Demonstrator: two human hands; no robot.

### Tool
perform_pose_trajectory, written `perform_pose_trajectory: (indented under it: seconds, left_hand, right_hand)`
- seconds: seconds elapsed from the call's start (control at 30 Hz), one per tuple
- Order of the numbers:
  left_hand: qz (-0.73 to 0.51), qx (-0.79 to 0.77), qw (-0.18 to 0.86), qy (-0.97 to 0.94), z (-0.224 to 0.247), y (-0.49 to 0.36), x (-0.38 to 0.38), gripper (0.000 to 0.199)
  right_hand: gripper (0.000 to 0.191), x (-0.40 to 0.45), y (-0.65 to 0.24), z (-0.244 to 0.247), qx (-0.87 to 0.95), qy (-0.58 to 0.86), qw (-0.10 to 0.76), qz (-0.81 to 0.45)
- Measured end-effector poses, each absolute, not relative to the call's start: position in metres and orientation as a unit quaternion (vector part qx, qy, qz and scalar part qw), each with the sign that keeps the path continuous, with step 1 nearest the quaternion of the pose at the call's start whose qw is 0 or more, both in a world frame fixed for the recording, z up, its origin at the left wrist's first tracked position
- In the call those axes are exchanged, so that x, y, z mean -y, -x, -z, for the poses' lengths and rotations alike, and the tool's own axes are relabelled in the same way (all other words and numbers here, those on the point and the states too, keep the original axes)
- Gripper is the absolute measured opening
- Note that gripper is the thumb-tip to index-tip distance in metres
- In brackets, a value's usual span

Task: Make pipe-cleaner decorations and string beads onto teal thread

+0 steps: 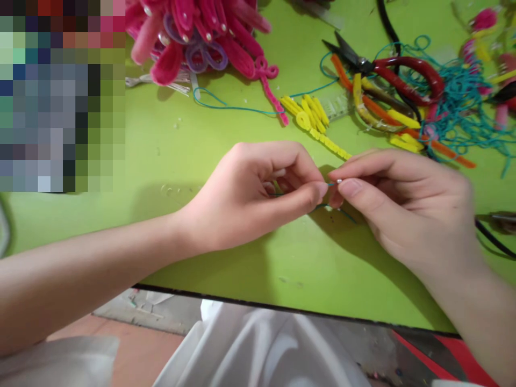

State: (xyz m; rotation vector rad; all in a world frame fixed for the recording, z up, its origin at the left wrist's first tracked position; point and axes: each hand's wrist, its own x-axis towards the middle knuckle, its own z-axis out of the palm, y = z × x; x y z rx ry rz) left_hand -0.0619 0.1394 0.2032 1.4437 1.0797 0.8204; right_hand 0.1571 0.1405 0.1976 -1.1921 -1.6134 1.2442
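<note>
My left hand (258,199) pinches a thin teal cord (331,184) between thumb and forefinger, above the green table. Part of that cord runs back through the palm, and a loose end hangs below the fingers. Close against it, my right hand (411,204) is closed in a pinch on a tiny whitish bead (339,181) where the cord meets its fingertips. Whether the cord passes through the bead is too small to tell. Just beyond the hands lies a yellow fuzzy pipe-cleaner flower (308,121) with a coiled stem.
Red-handled scissors (411,78) lie at the back right, near a tangle of teal cord (463,102) and orange pipe-cleaner strips (451,152). Pink fuzzy flowers (209,27) are heaped at the back. The green table's (209,274) dark front edge runs near my lap.
</note>
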Motion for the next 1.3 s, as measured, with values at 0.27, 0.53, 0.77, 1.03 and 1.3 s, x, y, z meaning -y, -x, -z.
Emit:
perform_pose_trajectory:
  seconds: [0.27, 0.53, 0.77, 1.03, 1.3]
  left_hand:
    - [-0.384, -0.474, 0.569, -0.551, -0.203, 0.061, -0.144, 0.025]
    - [-0.397, -0.49, 0.595, -0.498, -0.202, 0.059, -0.147, 0.024]
    - [-0.415, -0.463, 0.6, -0.504, -0.208, 0.059, -0.147, 0.022]
    - [-0.423, -0.458, 0.565, -0.541, -0.221, 0.065, -0.143, 0.023]
    - [-0.448, -0.464, 0.506, -0.573, -0.233, 0.067, -0.137, 0.025]
  right_hand:
    - [0.01, -0.169, -0.164, -0.178, 0.839, 0.431, 0.322, -0.08]
    - [0.017, -0.208, -0.233, -0.191, 0.799, 0.508, 0.319, 0.035]
    - [0.045, -0.307, -0.382, -0.178, 0.824, 0.497, 0.266, -0.06]
    - [0.043, -0.267, -0.367, -0.202, 0.745, 0.567, 0.348, -0.038]
    - [0.034, -0.165, -0.181, -0.221, 0.747, 0.406, 0.325, -0.415]
